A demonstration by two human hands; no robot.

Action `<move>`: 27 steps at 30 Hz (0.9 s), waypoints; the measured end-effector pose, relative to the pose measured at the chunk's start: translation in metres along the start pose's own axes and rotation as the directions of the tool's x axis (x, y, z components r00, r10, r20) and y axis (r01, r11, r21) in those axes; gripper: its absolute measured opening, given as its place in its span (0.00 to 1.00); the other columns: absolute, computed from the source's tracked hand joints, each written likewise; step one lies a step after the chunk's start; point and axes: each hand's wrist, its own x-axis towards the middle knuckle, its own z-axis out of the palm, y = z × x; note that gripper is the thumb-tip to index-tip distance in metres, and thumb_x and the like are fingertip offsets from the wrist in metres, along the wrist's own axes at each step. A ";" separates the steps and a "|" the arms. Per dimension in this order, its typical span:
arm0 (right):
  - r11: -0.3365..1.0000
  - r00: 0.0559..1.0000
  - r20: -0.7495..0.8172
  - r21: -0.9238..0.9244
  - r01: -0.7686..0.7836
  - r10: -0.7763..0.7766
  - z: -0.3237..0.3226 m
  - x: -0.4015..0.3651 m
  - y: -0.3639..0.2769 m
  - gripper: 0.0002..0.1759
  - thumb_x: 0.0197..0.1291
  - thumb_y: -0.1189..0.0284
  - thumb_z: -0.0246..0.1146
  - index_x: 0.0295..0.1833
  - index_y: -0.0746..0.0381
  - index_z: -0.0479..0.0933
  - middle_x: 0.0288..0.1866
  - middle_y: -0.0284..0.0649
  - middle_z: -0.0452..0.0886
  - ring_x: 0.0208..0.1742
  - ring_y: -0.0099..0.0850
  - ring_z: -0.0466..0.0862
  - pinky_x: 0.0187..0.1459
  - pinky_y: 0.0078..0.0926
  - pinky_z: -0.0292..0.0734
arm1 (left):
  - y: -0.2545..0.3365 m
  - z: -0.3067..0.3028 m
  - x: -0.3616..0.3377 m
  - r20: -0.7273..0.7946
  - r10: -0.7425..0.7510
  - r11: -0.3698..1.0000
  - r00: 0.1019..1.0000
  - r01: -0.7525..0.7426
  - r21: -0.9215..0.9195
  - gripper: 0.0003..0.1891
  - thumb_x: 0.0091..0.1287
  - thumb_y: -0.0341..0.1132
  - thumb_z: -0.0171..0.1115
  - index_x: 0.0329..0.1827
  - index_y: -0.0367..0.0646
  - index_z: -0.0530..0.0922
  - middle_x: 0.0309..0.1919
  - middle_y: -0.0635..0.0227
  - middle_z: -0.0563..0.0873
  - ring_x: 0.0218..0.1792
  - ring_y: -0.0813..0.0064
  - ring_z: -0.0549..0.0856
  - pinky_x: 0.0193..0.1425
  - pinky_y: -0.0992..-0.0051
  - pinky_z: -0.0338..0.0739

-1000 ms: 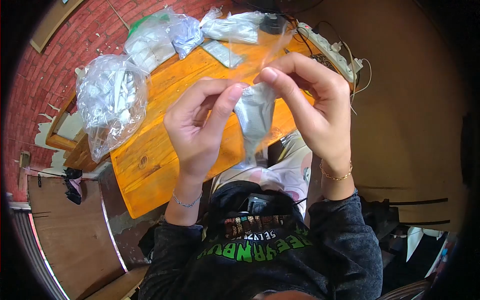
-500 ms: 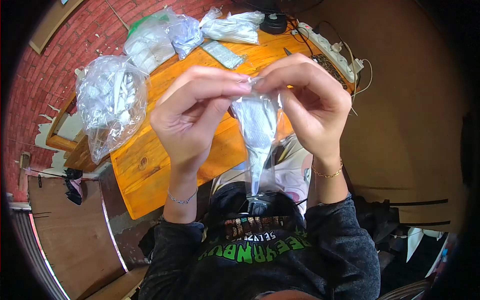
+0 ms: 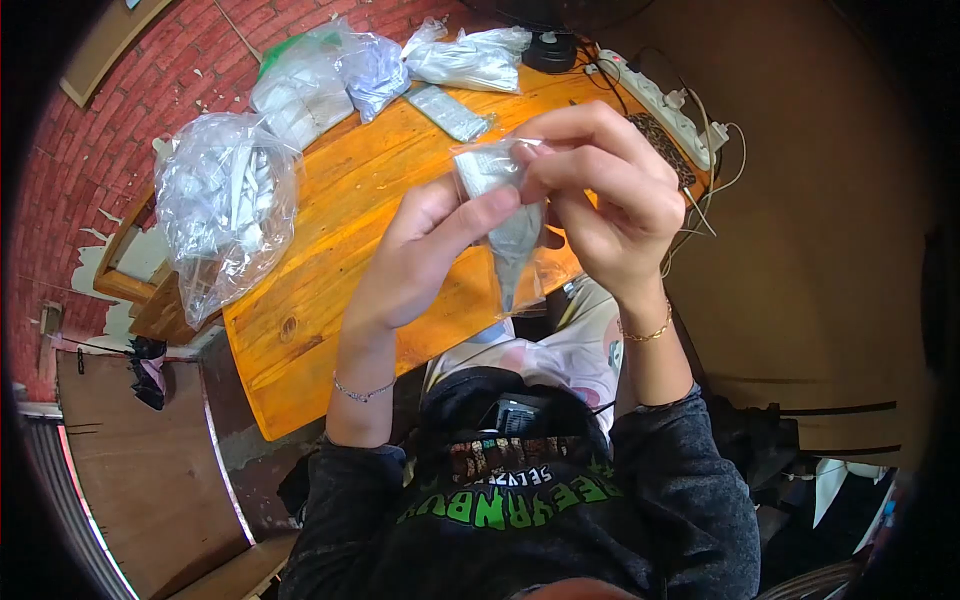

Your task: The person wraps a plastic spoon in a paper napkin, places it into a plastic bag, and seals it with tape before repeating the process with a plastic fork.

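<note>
A small clear plastic bag [image 3: 512,245] with a pale, textured, cone-shaped piece inside hangs above the table's near edge, its narrow end pointing down. My left hand [image 3: 425,250] grips the bag at the side, thumb pressed across its front and the other fingers hidden behind. At the upper right corner, the fingertips of my right hand [image 3: 618,200] pinch the bag's open-looking edge. The top of the pale piece shows between the two hands.
On the wooden table [image 3: 310,290] lie a large clear bag of white pieces [image 3: 228,205], more filled bags [image 3: 305,95], a white bundle [image 3: 468,58] and a flat grey-green packet [image 3: 447,112]. A white power strip [image 3: 655,95] with cables runs along the right side.
My left hand has moved from the bag's top edge down to its side, thumb now across the front. The bag has tilted and risen a little; my right hand still pinches its top.
</note>
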 end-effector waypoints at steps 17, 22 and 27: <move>0.730 0.705 -0.192 0.157 -0.665 0.683 -0.061 -0.068 0.005 0.08 0.57 0.79 0.58 0.43 0.67 0.75 0.41 0.37 0.79 0.37 0.19 0.78 0.39 0.15 0.74 | -0.043 -0.015 -0.011 -0.113 -0.166 0.982 0.980 0.153 -0.114 0.24 0.68 0.36 0.47 0.62 0.26 0.60 0.48 0.43 0.77 0.49 0.60 0.80 0.56 0.68 0.71; 0.268 0.267 -0.113 -0.003 -0.963 0.957 -0.077 -0.175 0.021 0.06 0.54 0.73 0.62 0.33 0.66 0.80 0.25 0.31 0.78 0.26 0.15 0.72 0.29 0.13 0.66 | -0.077 -0.016 -0.021 -0.218 -0.262 0.954 0.940 0.218 -0.207 0.20 0.69 0.33 0.46 0.59 0.28 0.62 0.49 0.43 0.77 0.51 0.56 0.79 0.54 0.67 0.74; 0.127 0.121 -0.123 0.040 -0.991 0.985 -0.062 -0.211 0.018 0.13 0.52 0.65 0.65 0.34 0.65 0.81 0.26 0.32 0.79 0.26 0.17 0.72 0.29 0.15 0.66 | -0.086 -0.007 -0.019 -0.159 -0.285 0.953 0.945 0.260 -0.157 0.23 0.69 0.35 0.46 0.63 0.28 0.59 0.48 0.43 0.77 0.51 0.57 0.79 0.57 0.66 0.71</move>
